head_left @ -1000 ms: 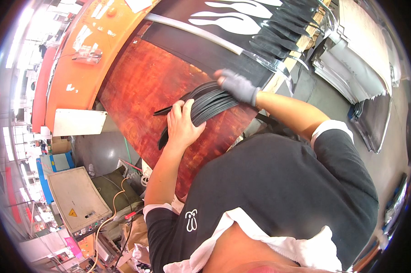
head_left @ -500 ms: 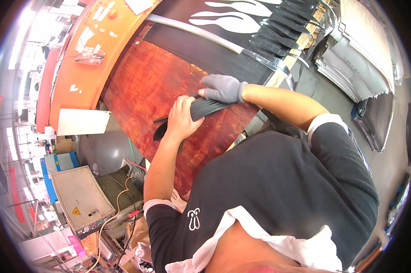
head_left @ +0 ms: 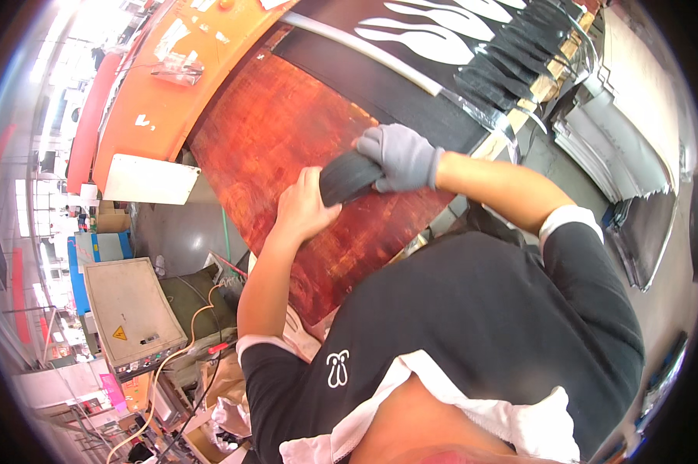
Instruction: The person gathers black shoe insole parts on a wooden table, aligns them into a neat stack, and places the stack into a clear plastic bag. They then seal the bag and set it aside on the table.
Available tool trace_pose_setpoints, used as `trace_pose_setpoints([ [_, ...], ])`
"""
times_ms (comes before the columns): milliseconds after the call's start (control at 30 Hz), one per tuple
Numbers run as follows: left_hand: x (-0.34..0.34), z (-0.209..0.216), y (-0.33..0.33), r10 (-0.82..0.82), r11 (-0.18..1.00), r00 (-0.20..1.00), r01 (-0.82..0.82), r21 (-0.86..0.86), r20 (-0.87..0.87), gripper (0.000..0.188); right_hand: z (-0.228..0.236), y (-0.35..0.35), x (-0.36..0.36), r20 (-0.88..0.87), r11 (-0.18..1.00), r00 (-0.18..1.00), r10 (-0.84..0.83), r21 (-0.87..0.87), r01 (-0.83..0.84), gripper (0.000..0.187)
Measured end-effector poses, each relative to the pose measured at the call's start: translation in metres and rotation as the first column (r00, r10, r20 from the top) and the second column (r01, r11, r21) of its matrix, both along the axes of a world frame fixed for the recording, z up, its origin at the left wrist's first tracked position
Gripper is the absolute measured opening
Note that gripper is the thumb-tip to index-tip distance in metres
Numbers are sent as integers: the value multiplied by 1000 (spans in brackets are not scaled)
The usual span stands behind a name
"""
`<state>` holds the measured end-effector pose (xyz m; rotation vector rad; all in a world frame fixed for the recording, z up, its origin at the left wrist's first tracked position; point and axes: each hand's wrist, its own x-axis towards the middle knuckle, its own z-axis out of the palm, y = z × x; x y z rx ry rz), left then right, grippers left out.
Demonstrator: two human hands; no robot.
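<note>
Both hands are busy with one black bundle [head_left: 350, 176], one at each end. The left hand [head_left: 302, 206] is bare and wrapped around the left end, fingers bent over the far side. The right hand [head_left: 401, 158] wears a grey glove and is closed over the right end. The bundle sits between them over the right part of a reddish-brown tabletop [head_left: 244, 116]; can't really tell if it's touching the surface or held just above it.

Further off there's a pale tube [head_left: 368, 50] lying at a slant, with some white wavy shapes [head_left: 426, 45] beyond it and a row of black pieces [head_left: 507, 66] to their right. Big orange panel [head_left: 144, 116] on the far left, with a white board [head_left: 149, 179] at its near end. Way over right is a stack of pale sheets [head_left: 616, 147], and near left there's a beige metal box [head_left: 128, 301].
</note>
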<state>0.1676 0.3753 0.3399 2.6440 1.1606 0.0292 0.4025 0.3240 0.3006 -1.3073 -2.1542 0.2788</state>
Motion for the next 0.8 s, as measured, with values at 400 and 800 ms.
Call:
trace_pose_setpoints([
  [400, 16, -33, -9, -24, 999, 992, 29, 39, -124, 97, -41, 4, 11, -25, 973, 989, 145, 186, -137, 81],
  [800, 18, -39, 0, 31, 998, 997, -27, -57, 71, 89, -62, 18, 12, -718, 871, 567, -405, -490, 1, 67],
])
